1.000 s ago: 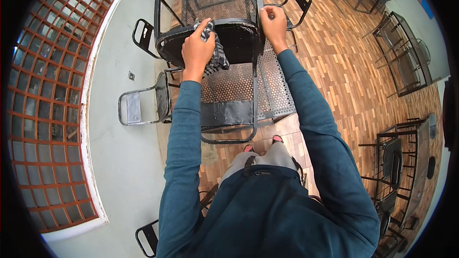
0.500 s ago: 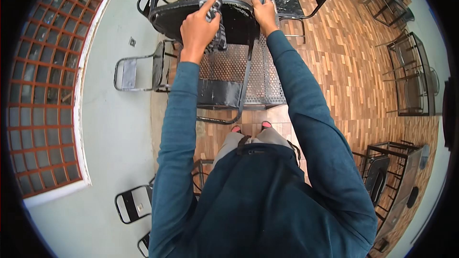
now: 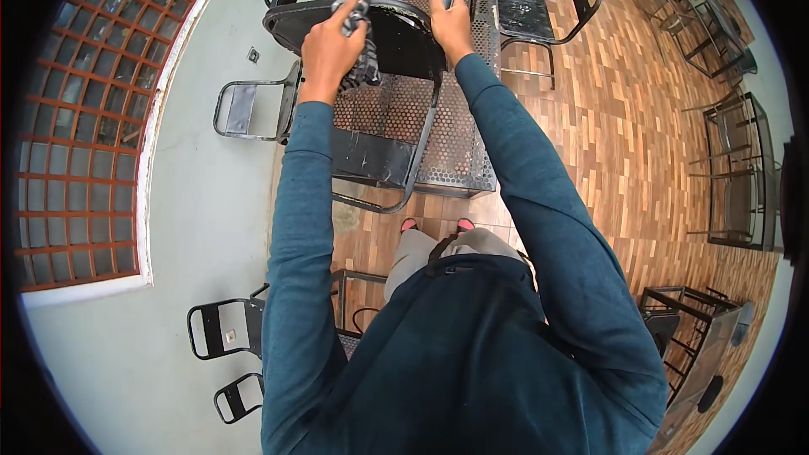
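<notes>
A black metal chair [image 3: 403, 44] with worn paint rests tipped on a perforated metal table [image 3: 462, 139]. Its backrest panel [image 3: 375, 156] hangs toward me, over the table's near end. My left hand [image 3: 329, 52] is closed on a black-and-white patterned cloth [image 3: 365, 66], which it presses to the rim of the seat; the index finger points forward along it. Beside the seat's right corner, my right hand [image 3: 452, 27] wraps round a straight metal bar of the chair's frame.
Another black chair [image 3: 524, 15] stands right of the table. Folding chairs [image 3: 242, 109] line the pale wall at left, below an orange window grille [image 3: 80, 168]. More dark tables and chairs [image 3: 742, 173] stand along the right side, over a wood-patterned floor [image 3: 624, 118].
My left hand has slid a little to the left along the seat rim with the cloth. My right hand keeps its hold on the bar, and the whole view has turned slightly.
</notes>
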`<action>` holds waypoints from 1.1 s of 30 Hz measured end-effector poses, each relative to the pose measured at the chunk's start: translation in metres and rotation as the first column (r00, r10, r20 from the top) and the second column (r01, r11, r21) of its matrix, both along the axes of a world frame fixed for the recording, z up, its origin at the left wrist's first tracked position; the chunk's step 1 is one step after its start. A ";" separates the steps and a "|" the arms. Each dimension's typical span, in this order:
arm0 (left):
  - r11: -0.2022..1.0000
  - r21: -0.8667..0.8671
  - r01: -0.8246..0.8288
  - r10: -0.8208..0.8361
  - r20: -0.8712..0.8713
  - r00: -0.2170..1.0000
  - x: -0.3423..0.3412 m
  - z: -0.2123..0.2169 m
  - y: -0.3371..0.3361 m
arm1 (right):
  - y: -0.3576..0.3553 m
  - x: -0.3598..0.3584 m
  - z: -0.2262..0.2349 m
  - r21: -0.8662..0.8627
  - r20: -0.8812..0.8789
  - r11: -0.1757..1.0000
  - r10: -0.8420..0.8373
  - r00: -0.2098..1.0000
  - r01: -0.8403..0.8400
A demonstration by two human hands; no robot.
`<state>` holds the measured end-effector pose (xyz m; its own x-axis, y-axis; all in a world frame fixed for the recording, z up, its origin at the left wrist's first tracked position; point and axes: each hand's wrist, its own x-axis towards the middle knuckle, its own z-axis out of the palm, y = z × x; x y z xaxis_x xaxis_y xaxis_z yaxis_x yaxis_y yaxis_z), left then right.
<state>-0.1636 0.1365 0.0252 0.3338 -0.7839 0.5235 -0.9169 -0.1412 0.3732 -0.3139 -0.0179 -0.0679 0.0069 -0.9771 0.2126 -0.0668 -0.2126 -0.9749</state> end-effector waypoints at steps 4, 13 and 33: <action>0.999 0.010 0.042 -0.042 0.038 0.998 -0.021 0.003 -0.006 | -0.003 -0.002 -0.003 0.011 -0.026 1.000 0.008 1.000 -0.008; 0.995 -0.007 -0.097 0.096 -0.060 0.994 -0.007 0.005 -0.007 | 0.000 -0.002 0.003 0.076 -0.101 0.997 -0.006 0.995 0.014; 1.000 0.001 -0.026 0.026 -0.058 0.998 -0.019 0.002 -0.008 | -0.002 0.004 -0.004 -0.028 -0.040 0.997 -0.074 0.996 0.073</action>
<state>-0.1823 0.1285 0.0277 0.3839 -0.7748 0.5024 -0.8899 -0.1652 0.4252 -0.3097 -0.0198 -0.0719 -0.0556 -0.9693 0.2396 -0.1235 -0.2315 -0.9650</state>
